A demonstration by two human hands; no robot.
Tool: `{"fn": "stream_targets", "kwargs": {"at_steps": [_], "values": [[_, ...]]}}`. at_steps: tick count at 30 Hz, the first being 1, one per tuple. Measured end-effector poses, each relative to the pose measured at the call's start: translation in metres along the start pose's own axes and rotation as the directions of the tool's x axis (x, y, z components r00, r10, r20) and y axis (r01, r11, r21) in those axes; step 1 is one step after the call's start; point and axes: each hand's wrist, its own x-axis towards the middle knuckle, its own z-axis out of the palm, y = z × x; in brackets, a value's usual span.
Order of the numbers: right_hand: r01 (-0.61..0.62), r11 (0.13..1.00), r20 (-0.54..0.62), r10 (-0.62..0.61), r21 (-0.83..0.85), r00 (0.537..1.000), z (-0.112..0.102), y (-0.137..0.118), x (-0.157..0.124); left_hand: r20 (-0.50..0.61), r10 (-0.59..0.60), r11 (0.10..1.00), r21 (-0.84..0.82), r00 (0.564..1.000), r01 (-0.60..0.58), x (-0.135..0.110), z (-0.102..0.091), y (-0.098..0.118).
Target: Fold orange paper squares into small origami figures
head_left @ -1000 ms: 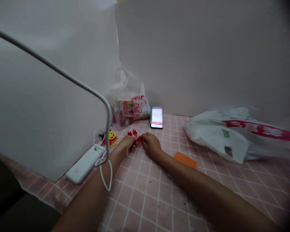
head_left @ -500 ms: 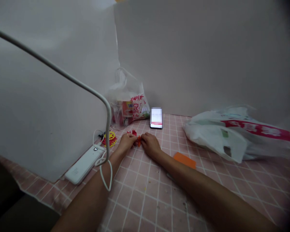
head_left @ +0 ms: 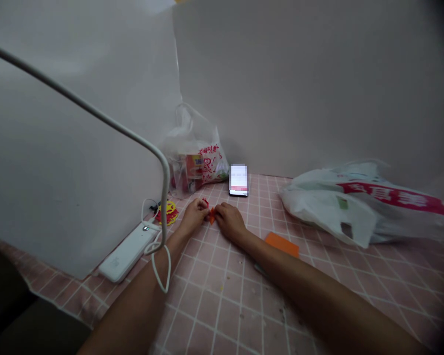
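Observation:
My left hand (head_left: 193, 216) and my right hand (head_left: 227, 219) meet far out on the pink tiled table (head_left: 222, 291), fingers pinched together on a small orange folded paper piece (head_left: 211, 215). A small red paper piece (head_left: 205, 201) lies just behind my left hand. An orange paper sheet (head_left: 282, 244) rests flat beside my right forearm. A phone (head_left: 239, 180) with a lit screen stands against the wall just beyond the hands.
A white power strip (head_left: 128, 251) with a looped white cable (head_left: 159, 256) lies at left under a bent white lamp arm (head_left: 96, 114). A red and yellow paper cutout (head_left: 169, 212), a clear bag of goods (head_left: 196, 158) and a large white plastic bag (head_left: 358, 204) sit near the walls.
Both hands stay pinched on the orange piece. My left hand has shifted slightly and now covers more of the red pieces behind it. The view has drifted a little.

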Motion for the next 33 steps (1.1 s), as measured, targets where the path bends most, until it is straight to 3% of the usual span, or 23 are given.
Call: {"fn": "stream_targets", "kwargs": {"at_steps": [11, 25, 33], "values": [[-0.017, 0.999, 0.016, 0.016, 0.039, 1.0, 0.0015, 0.0031, 0.0025, 0.058, 0.023, 1.0, 0.02, 0.998, -0.024, 0.0004, -0.0002, 0.0005], [-0.001, 0.999, 0.01, 0.001, 0.047, 1.0, 0.0021, 0.0037, 0.0023, 0.035, 0.021, 0.999, 0.026, 0.999, -0.022, -0.002, 0.0009, 0.0014], [0.005, 0.999, 0.008, -0.005, 0.054, 1.0, 0.0049, 0.005, 0.0028, 0.015, -0.04, 0.999, 0.025, 0.999, 0.039, -0.0007, 0.0022, 0.0011]]}}
